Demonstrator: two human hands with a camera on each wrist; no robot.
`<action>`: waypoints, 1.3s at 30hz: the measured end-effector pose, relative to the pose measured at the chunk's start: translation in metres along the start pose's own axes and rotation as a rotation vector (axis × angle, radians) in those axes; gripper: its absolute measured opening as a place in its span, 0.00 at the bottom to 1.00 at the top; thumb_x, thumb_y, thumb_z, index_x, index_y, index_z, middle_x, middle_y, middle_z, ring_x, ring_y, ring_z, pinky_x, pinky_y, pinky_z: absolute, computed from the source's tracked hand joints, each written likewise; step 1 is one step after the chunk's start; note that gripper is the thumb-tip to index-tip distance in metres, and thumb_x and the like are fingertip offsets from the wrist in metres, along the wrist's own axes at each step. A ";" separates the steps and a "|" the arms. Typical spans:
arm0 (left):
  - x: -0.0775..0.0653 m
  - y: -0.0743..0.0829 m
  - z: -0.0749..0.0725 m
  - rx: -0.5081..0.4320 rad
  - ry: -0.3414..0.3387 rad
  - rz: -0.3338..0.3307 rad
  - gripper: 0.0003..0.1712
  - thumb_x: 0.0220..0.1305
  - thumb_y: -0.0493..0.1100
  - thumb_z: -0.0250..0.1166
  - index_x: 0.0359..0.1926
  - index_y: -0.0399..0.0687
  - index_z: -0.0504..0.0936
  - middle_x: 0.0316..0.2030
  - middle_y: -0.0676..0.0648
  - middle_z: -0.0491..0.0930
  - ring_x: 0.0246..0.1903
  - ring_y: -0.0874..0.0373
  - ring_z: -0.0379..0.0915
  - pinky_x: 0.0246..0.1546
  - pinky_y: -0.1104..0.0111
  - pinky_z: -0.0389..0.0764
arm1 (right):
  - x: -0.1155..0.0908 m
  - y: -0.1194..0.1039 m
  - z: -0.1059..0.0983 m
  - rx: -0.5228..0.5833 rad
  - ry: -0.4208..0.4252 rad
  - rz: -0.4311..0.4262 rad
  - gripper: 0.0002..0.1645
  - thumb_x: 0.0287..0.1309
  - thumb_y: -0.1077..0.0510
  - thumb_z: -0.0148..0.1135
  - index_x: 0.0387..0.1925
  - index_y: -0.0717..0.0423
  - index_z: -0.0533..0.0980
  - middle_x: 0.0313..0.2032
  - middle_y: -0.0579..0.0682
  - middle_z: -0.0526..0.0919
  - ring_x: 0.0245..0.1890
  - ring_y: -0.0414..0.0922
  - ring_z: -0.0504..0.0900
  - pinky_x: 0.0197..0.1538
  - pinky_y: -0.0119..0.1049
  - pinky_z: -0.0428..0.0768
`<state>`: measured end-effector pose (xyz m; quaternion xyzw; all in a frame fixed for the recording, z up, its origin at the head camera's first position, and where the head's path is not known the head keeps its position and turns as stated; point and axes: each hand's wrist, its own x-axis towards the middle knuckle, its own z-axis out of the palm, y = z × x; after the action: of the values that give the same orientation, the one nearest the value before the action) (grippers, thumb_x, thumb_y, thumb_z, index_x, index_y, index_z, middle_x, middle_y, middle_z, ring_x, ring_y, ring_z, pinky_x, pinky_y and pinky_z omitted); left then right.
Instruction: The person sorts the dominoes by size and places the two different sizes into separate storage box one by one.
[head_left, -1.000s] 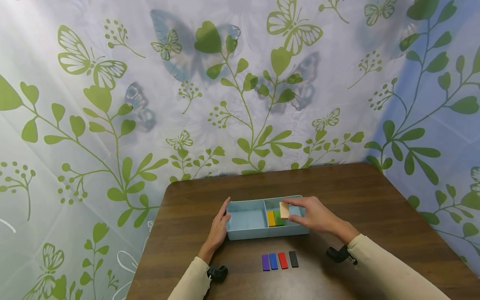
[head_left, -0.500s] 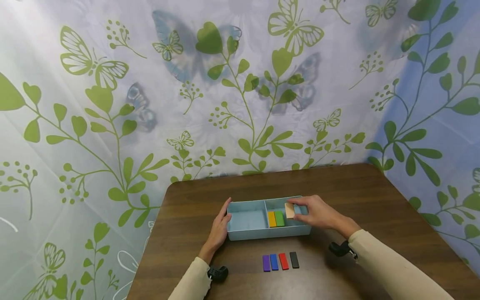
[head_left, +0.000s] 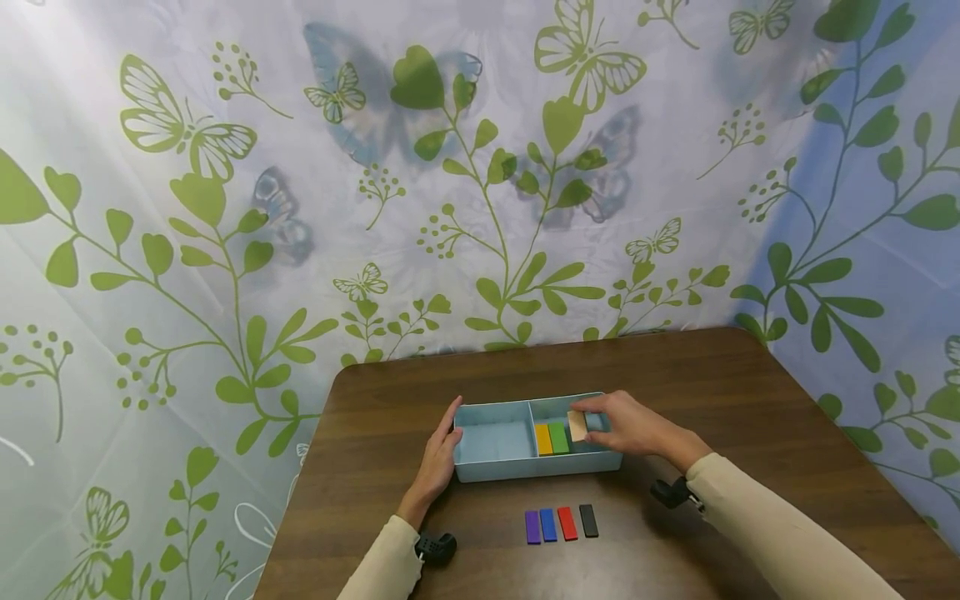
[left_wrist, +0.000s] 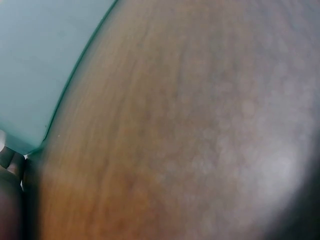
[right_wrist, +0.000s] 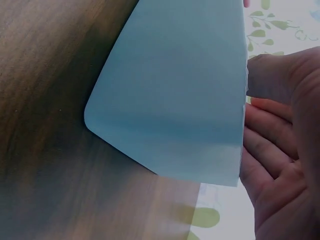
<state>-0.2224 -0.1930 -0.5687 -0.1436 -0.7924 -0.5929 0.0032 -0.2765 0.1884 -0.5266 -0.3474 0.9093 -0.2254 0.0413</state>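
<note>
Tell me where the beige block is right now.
In the head view, the right hand pinches the beige block at the right compartment of the blue box, just right of the green block.

I see a brown wooden desk (head_left: 675, 367) with round back corners, low in the frame. Behind it hangs a wrinkly pale sheet (head_left: 450, 179), bluer at the right. A green butterfly (head_left: 189, 130) is printed at the upper left, and leafy stems climb all over.

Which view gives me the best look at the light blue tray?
The head view: it shows the light blue tray nearly whole, its inside included. The left wrist view catches only part of it at the left; the right wrist view shows an outer side close up, not the inside.
</note>
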 end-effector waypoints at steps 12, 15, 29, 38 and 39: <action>-0.001 -0.002 -0.001 0.008 -0.027 -0.005 0.30 0.82 0.40 0.42 0.79 0.60 0.49 0.80 0.49 0.46 0.79 0.57 0.39 0.75 0.46 0.47 | 0.010 0.000 0.004 -0.087 -0.073 -0.045 0.33 0.58 0.50 0.72 0.64 0.53 0.77 0.59 0.46 0.82 0.60 0.45 0.80 0.59 0.49 0.80; 0.000 -0.002 -0.001 0.012 -0.036 -0.002 0.30 0.82 0.40 0.41 0.79 0.60 0.49 0.80 0.47 0.45 0.79 0.58 0.38 0.76 0.47 0.48 | 0.013 0.000 0.005 -0.100 -0.083 -0.056 0.32 0.58 0.52 0.72 0.64 0.54 0.77 0.58 0.46 0.83 0.59 0.45 0.81 0.58 0.48 0.81; -0.001 -0.002 0.001 0.014 -0.024 -0.010 0.31 0.81 0.38 0.41 0.79 0.61 0.50 0.80 0.49 0.46 0.78 0.56 0.40 0.75 0.46 0.49 | 0.019 -0.005 0.012 -0.121 -0.103 -0.102 0.30 0.56 0.57 0.74 0.61 0.58 0.79 0.56 0.51 0.85 0.56 0.49 0.83 0.53 0.47 0.84; 0.005 -0.020 0.006 -0.011 0.026 -0.004 0.33 0.81 0.36 0.41 0.78 0.67 0.52 0.80 0.51 0.48 0.78 0.58 0.41 0.76 0.45 0.47 | 0.025 -0.005 0.011 -0.165 -0.138 -0.113 0.30 0.54 0.57 0.75 0.59 0.58 0.80 0.54 0.51 0.85 0.54 0.47 0.84 0.53 0.46 0.84; 0.004 -0.015 0.004 -0.013 0.012 -0.009 0.32 0.81 0.36 0.41 0.79 0.66 0.51 0.80 0.50 0.47 0.78 0.57 0.40 0.76 0.46 0.47 | 0.025 -0.005 0.012 -0.173 -0.139 -0.114 0.30 0.54 0.57 0.75 0.59 0.58 0.80 0.54 0.50 0.86 0.53 0.47 0.84 0.53 0.46 0.84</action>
<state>-0.2291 -0.1919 -0.5835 -0.1363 -0.7893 -0.5987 0.0044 -0.2897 0.1645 -0.5331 -0.4155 0.8991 -0.1237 0.0612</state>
